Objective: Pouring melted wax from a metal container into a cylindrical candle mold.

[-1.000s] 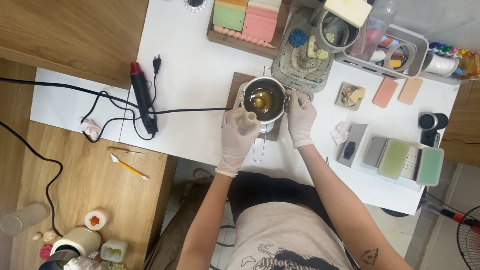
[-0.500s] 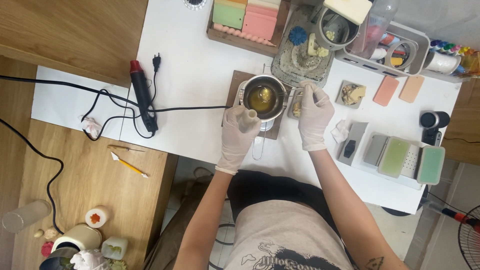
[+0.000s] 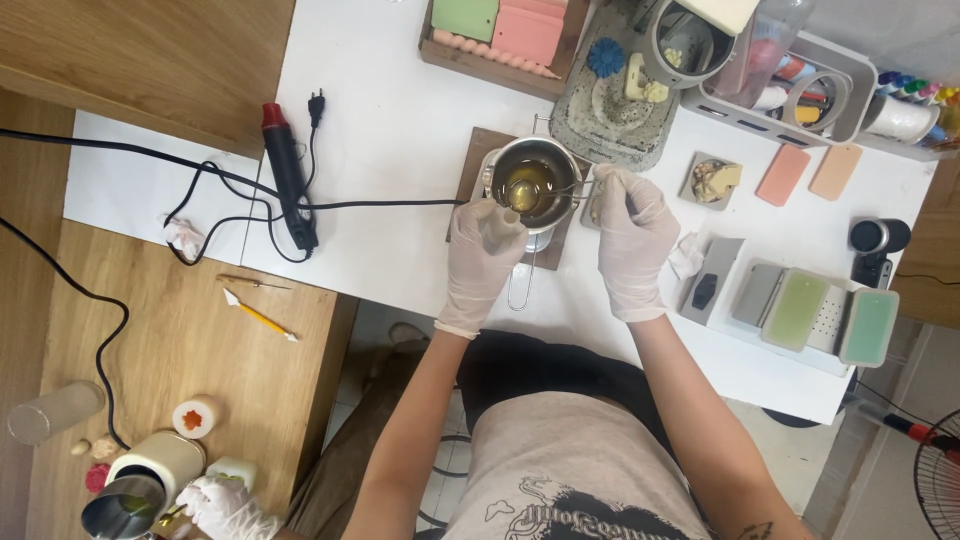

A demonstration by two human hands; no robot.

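Right hand [image 3: 632,232] has shifted right of the metal pot [image 3: 533,180], now pinching a spoon [image 3: 548,190] in the melted liquid, so stirring begins; left hand [image 3: 487,245] grips a small bottle [image 3: 497,228].

White table [image 3: 400,110] carries a wooden board [image 3: 478,160] under the metal pot [image 3: 530,180] at the hands. Left of grip: black heat gun [image 3: 290,180] with cord. Right: grey scale [image 3: 708,280], green moulds [image 3: 830,320]. Beyond: grey tray [image 3: 590,125]. Lower wooden table [image 3: 170,350] holds pencil [image 3: 260,318].

Metal pot [image 3: 530,185] on board [image 3: 478,160], heat gun [image 3: 290,178] to its left.
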